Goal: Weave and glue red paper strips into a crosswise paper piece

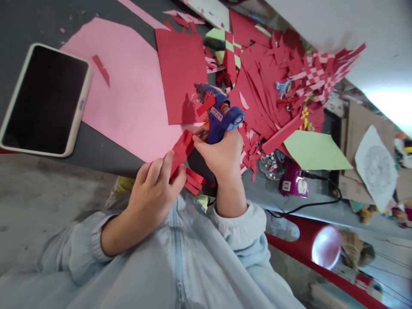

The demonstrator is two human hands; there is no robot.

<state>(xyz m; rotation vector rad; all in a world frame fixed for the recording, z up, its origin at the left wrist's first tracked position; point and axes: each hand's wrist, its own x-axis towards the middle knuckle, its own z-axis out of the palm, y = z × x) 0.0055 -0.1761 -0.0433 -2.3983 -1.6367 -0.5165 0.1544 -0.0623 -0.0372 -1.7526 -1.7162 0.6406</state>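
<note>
Head view: glue gun [221, 115], lower end seemingly behind right hand [222, 152].

"What lies on your dark table [99, 146]?"

"At your left, a phone [45, 101], overlapping a large pink sheet [128, 86]; a red sheet [183, 64] partly covers that too."

"And to your right?"

"Heaped red paper scraps [255, 88], a light green sheet [317, 150] and a purple device [293, 183]."

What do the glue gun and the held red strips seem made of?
Glue gun: probably hard plastic, slightly glossy, judging by its moulded blue body.
Red strips: matte, likely paper or thin card, given their thin, flat cut edges.
</note>
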